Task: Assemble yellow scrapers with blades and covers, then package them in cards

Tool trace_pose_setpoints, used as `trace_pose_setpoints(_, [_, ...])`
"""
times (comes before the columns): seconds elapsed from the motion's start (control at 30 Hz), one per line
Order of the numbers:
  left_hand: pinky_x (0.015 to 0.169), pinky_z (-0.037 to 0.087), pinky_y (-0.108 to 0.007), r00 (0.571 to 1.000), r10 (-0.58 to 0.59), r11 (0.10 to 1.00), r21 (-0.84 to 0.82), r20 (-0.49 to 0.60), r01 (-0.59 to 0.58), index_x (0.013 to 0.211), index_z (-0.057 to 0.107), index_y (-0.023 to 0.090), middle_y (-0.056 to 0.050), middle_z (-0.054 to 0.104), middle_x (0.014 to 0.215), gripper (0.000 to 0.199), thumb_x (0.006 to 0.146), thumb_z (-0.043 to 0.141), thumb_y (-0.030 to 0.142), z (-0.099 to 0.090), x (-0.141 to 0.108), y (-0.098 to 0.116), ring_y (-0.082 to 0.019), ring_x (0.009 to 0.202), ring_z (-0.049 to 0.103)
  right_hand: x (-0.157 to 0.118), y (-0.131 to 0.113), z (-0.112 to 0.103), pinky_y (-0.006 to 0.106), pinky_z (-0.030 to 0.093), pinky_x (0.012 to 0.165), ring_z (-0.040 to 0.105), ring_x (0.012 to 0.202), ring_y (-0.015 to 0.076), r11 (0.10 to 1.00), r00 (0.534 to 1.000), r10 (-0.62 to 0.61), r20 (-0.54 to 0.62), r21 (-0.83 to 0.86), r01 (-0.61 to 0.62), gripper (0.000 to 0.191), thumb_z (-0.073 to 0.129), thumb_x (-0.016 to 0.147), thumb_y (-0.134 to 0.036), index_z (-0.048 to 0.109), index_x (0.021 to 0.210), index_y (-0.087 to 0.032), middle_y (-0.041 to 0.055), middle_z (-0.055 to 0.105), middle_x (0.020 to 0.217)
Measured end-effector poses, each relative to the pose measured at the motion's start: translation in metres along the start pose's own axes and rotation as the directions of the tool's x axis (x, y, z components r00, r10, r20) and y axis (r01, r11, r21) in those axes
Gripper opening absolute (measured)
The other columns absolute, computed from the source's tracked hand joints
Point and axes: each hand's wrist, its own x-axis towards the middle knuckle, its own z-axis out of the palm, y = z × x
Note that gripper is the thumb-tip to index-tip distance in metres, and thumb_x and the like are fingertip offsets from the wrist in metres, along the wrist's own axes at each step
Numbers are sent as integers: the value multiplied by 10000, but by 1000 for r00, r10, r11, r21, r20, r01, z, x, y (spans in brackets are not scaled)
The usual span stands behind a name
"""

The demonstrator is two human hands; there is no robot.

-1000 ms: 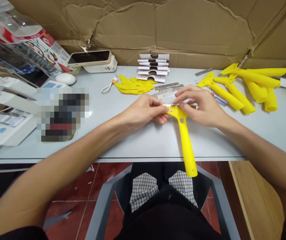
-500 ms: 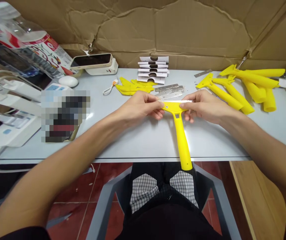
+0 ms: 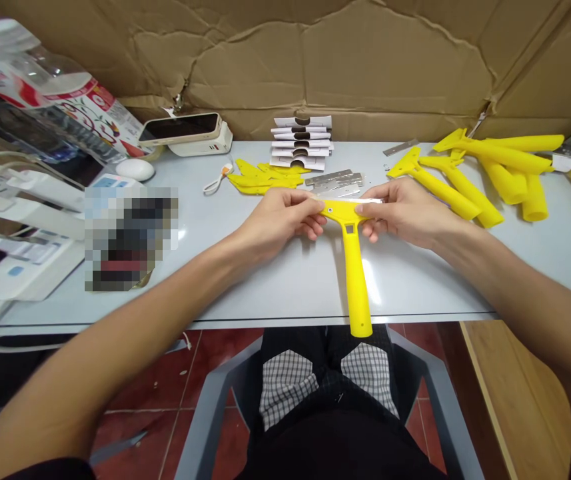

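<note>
A yellow scraper is held between my two hands, its handle pointing toward me past the table's front edge. My left hand pinches the left end of its wide head, by a small screw. At the head's other end, my right hand grips with the thumb on top and fingers beneath. A thin metal blade shows along the head's far edge. Just beyond lie several loose blades and a heap of flat yellow plastic pieces.
Several yellow scraper handles lie at the right. Folded white sleeves are stacked at the back against cardboard. On the left are a phone on a white block, a white mouse, bottles and a power strip.
The scraper's handle end has swung slightly left. Both hands keep their hold on the head, and the whole view has shifted a little.
</note>
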Motion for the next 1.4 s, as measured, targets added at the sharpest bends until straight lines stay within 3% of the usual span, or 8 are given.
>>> trace_pose_setpoints(0.53, [558,548,-216,999,-35,999,-3,-23,35,857,776,85,-85,755,748,165,1013,726,94,2,1,-1,-103,575,658,2,1,2,200,621,509,707,582,134,999,999,36,-30,3,-36,245,993,897,-183,788,768,-147,87,769,711])
trace_pose_setpoints(0.67, [560,549,-225,997,-3,999,-32,-80,1,1032,750,111,-71,757,826,68,1050,719,168,7,-4,-2,-111,617,676,2,1,2,193,619,513,702,567,130,999,998,33,-49,32,-31,215,941,937,-132,802,774,-138,85,757,686])
trace_pose_setpoints(0.7, [583,570,-233,994,18,999,-44,-106,-23,1142,728,131,-62,766,862,114,1048,737,196,9,-6,-2,-122,648,698,3,1,1,191,620,516,702,564,130,999,998,28,-63,40,-25,218,940,939,-131,803,770,-139,83,753,677])
trace_pose_setpoints(0.8, [722,659,-286,986,90,995,-41,-139,-96,1421,585,222,-42,783,985,503,986,837,248,14,-12,-4,-168,818,783,6,3,1,193,626,529,709,572,130,997,994,3,-110,76,5,251,934,946,-135,789,742,-149,89,761,691])
trace_pose_setpoints(0.9, [833,694,-325,977,196,978,85,-83,-189,1454,552,266,-53,771,1147,693,873,930,273,17,-18,-10,-180,932,801,7,6,3,202,643,562,727,595,133,993,990,-5,-138,119,21,283,921,961,-144,765,726,-163,96,777,728])
trace_pose_setpoints(1.03, [857,693,-347,950,312,890,346,15,-297,1458,627,229,-109,743,1345,761,784,969,327,22,-24,-17,-173,921,780,5,7,9,211,653,610,742,627,134,988,984,2,-179,151,26,288,867,995,-134,752,736,-187,74,767,719])
trace_pose_setpoints(1.2, [912,678,-361,898,437,730,566,45,-383,1601,623,191,-135,760,1425,754,865,790,198,23,-27,-17,-198,1013,769,0,7,14,264,677,654,743,639,140,985,986,-26,-168,164,54,301,927,954,-194,725,731,-207,69,784,795])
trace_pose_setpoints(1.4, [1045,627,-467,841,513,469,765,172,-442,1680,583,156,-157,790,1350,764,925,697,157,16,-24,-15,-289,1106,746,-2,6,18,261,665,625,737,619,132,984,985,-48,-168,161,76,322,914,964,-165,697,729,-203,68,783,831])
